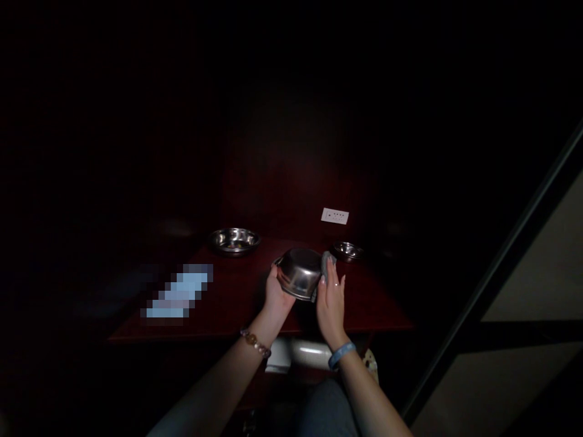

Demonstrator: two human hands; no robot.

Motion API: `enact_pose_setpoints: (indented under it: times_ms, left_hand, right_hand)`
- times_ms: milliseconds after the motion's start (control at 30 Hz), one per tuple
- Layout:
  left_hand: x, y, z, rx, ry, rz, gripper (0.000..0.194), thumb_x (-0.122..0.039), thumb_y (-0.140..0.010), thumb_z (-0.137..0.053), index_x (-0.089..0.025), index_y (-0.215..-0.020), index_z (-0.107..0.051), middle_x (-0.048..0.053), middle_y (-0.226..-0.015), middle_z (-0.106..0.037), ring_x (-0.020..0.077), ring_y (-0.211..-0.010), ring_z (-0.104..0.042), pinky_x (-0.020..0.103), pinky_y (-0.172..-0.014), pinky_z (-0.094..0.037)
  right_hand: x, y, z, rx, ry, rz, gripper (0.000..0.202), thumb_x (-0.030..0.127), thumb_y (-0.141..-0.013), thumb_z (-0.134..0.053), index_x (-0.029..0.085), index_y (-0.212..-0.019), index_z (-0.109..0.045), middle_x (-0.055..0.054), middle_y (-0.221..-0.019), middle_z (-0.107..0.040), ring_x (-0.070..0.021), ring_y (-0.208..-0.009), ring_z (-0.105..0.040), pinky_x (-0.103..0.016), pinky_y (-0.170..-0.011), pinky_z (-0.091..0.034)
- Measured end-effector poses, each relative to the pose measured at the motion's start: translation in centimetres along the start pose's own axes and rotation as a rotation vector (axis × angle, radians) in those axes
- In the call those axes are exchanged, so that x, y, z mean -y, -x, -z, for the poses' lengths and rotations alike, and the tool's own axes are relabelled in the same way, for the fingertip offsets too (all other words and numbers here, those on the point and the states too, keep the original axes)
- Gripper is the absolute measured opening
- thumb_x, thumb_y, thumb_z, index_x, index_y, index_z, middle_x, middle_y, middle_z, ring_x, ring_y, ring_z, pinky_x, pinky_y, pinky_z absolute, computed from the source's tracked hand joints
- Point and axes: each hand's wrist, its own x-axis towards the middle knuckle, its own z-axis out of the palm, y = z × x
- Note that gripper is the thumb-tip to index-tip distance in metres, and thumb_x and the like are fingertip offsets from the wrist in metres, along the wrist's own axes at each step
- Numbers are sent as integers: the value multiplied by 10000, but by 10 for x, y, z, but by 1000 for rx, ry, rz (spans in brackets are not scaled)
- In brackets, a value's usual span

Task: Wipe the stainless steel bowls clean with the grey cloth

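Note:
A shiny metal bowl (pixel 300 271) is held tilted above the dark red table (pixel 218 297), its base turned up and away. My left hand (pixel 277 297) grips the bowl's rim at the left, thumb on the outside. Against the bowl's right side, my right hand (pixel 332 300) presses a grey cloth (pixel 327 262) with its fingers. Part of the cloth hangs below, near the rim.
A wide metal bowl (pixel 234 241) with something small inside stands at the back left. A smaller metal bowl (pixel 347 250) is at the back right. A white socket plate (pixel 335 216) is behind. A blurred-out bright patch (pixel 180 293) lies left.

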Motion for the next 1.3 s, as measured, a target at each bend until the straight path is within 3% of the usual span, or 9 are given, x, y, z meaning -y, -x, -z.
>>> enact_pose_setpoints:
  times_ms: [200,333,600,767,900,1000,1100,1200,1300]
  left_hand:
    - [3,10,-1,-64,37,-4,287,-334,-918,-498,-164,-1061,-680,88,-961,-749,202,-899,-703,315,-855,-548]
    - [3,18,0,-71,19,14,266,-299,-918,-504,-160,-1069,-672,85,-968,-750,198,-927,-700,302,-869,-546]
    - [-11,30,-1,-15,-266,-54,298,-408,-799,-691,-129,-903,-674,65,-788,-730,177,-724,-689,285,-727,-545]
    - [-30,15,-10,196,-698,-260,370,-484,-766,-690,-128,-666,-675,11,-593,-651,127,-543,-574,212,-547,-443]
    - [-27,-7,-20,510,-979,-283,175,-212,-748,-721,-173,-582,-682,23,-619,-670,169,-670,-629,223,-728,-476]
    - [-9,-30,-20,617,-862,-159,190,-13,-699,-679,-193,-645,-703,82,-826,-730,196,-928,-668,230,-950,-427]
    - [12,-54,-17,628,-729,-104,276,6,-723,-614,-225,-575,-647,95,-753,-710,222,-921,-678,309,-1005,-418]
    - [26,-72,-17,786,-818,-214,296,-26,-721,-630,-249,-527,-610,63,-634,-671,226,-752,-672,389,-1040,-399]
    - [31,-81,-20,897,-899,-241,273,-59,-718,-664,-234,-513,-615,67,-589,-646,225,-752,-658,407,-1115,-306]
  right_hand:
    - [32,-7,10,177,155,325,486,249,-978,-296,260,-1458,-368,-24,-1475,-452,-171,-1405,-335,-485,-1201,-79]
    - [34,-27,12,259,133,365,477,259,-982,-312,284,-1455,-366,-5,-1472,-454,-147,-1383,-377,-460,-1206,-62]
    - [-43,-56,18,284,172,149,430,326,-995,-285,293,-1382,-472,-28,-1326,-607,-149,-1229,-555,-511,-1193,-47]
    - [-90,-45,42,299,195,13,321,425,-911,-496,274,-1130,-674,-35,-1153,-707,-196,-1120,-624,-561,-1174,-36]
    - [-94,-48,59,368,-182,-397,513,639,-835,-507,195,-935,-743,-100,-1003,-741,-251,-1022,-657,-495,-1075,-351]
    - [-81,-66,69,346,-526,-684,744,745,-854,-302,173,-1185,-643,-136,-1132,-692,-238,-934,-684,-436,-857,-527]
    - [-72,-86,72,412,-631,-810,752,761,-836,-332,204,-1302,-529,-122,-1060,-699,-213,-781,-702,-386,-695,-572]
    - [-79,-95,63,490,-624,-857,611,667,-835,-484,186,-1204,-565,-101,-930,-706,-201,-671,-687,-359,-616,-580]
    - [-98,-96,45,345,-543,-791,279,362,-840,-592,168,-1040,-595,-59,-799,-700,-166,-608,-657,-319,-603,-578]
